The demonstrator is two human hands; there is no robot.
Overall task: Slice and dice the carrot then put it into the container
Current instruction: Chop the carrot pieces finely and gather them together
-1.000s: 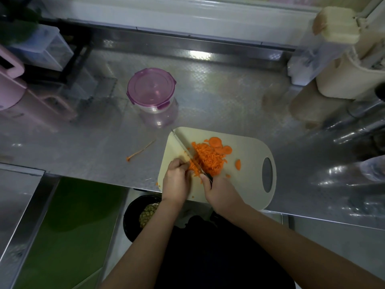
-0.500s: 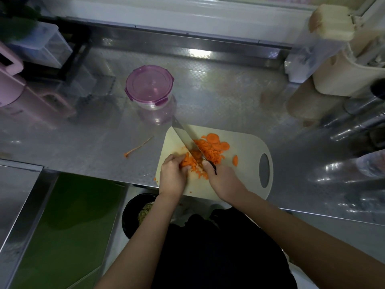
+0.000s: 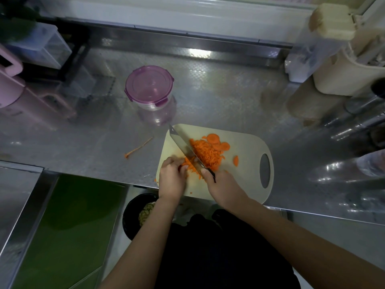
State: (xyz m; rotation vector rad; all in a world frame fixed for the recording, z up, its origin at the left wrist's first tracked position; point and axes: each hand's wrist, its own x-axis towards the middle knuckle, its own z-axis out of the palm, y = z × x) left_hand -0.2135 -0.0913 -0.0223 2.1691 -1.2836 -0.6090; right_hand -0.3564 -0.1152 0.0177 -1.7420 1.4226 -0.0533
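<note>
Now the right hand (image 3: 224, 186) clenches the knife (image 3: 183, 143) handle; the blade lies slanted across the board (image 3: 248, 174). The left hand (image 3: 171, 179) holds down carrot (image 3: 205, 154) strips with curled fingers, just left of the blade. The handle is mostly hidden in the fist, and the strips are partly covered. Diced carrot is heaped right of the blade. The container (image 3: 149, 86) stands lidded behind the board.

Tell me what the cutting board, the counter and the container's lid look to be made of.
Cutting board: probably plastic, matte cream, with a moulded handle hole.
Counter: likely stainless steel, embossed, mirroring the light.
Container lid: translucent purple plastic with snap clips, it seems.
</note>
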